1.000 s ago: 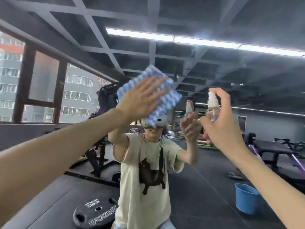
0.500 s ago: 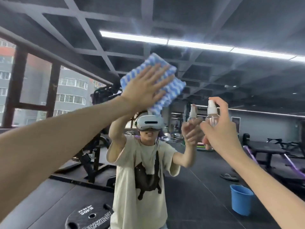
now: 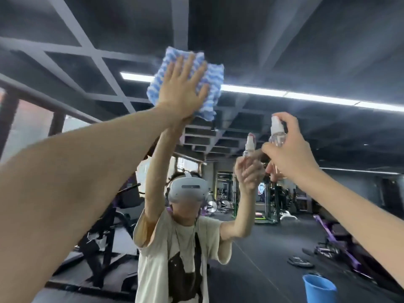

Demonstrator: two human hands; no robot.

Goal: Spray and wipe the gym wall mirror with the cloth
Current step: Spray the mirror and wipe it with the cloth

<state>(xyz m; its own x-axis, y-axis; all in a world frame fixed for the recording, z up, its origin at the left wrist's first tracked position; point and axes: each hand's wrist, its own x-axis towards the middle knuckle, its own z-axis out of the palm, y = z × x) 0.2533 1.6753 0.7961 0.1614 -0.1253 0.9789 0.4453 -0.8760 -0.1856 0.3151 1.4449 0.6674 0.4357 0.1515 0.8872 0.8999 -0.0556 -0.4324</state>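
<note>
The wall mirror (image 3: pixel 306 51) fills the whole view and reflects the gym and me. High on the glass, my left hand (image 3: pixel 182 88) presses a blue-and-white striped cloth (image 3: pixel 213 84) flat with straight, spread fingers. To the right and lower, my right hand (image 3: pixel 288 147) grips a small clear spray bottle (image 3: pixel 277 132) with a white pump top, a finger on the pump. The bottle's nozzle points at the glass. A faint haze lies on the mirror around the cloth.
The mirror reflects a blue bucket (image 3: pixel 319 289) on the dark floor at lower right, weight plates (image 3: pixel 299 262), purple benches at right and black gym machines at left. Windows show at far left.
My left hand has slid the cloth upward on the mirror and the view has tilted up. My right hand has kept the bottle at about the same spot.
</note>
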